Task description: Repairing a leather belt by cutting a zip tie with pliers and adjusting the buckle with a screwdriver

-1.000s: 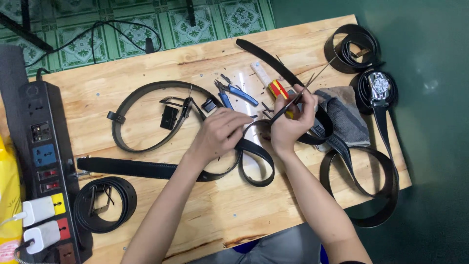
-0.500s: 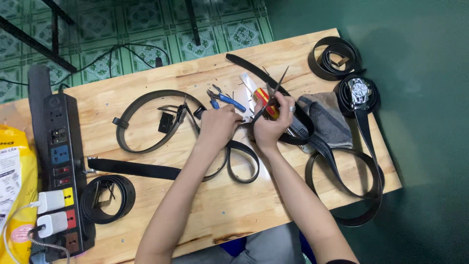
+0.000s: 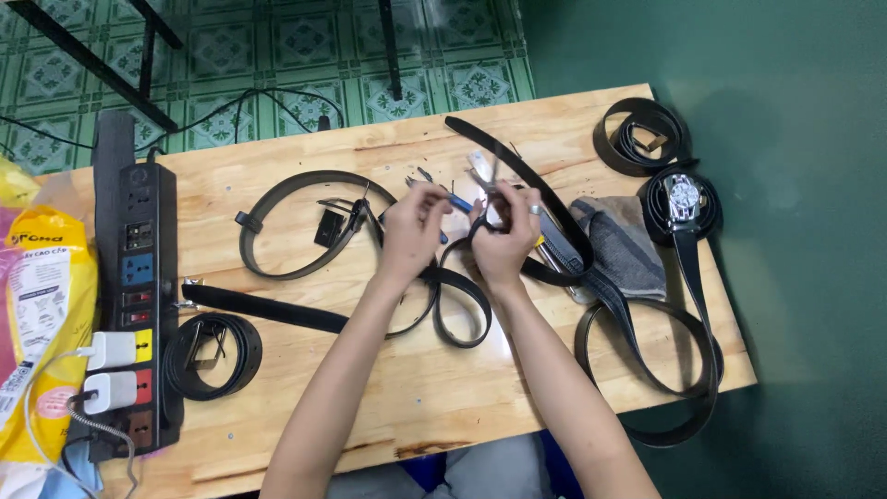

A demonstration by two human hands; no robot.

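Observation:
My left hand (image 3: 411, 229) and my right hand (image 3: 504, 233) meet above the middle of a wooden table (image 3: 443, 388). The right hand is closed on a screwdriver (image 3: 491, 172) whose thin shaft points up and away, blurred; a bit of yellow handle shows under the palm. The left hand's fingers pinch the end of a black belt (image 3: 462, 310) that loops on the table below both hands. What lies between the fingertips is too small to tell. Blue-handled pliers (image 3: 455, 199) lie just behind the hands.
Another black belt (image 3: 277, 199) with a loose buckle (image 3: 328, 226) lies left. A coiled belt (image 3: 212, 356), a black power strip (image 3: 139, 277) and a yellow bag (image 3: 42, 314) are far left. A grey cloth (image 3: 624, 245), a wristwatch (image 3: 684, 197) and more belts (image 3: 647, 370) sit right.
The hands have drawn closer together and the screwdriver has swung from slanting right to nearly upright, its red and yellow handle now mostly covered by the right hand.

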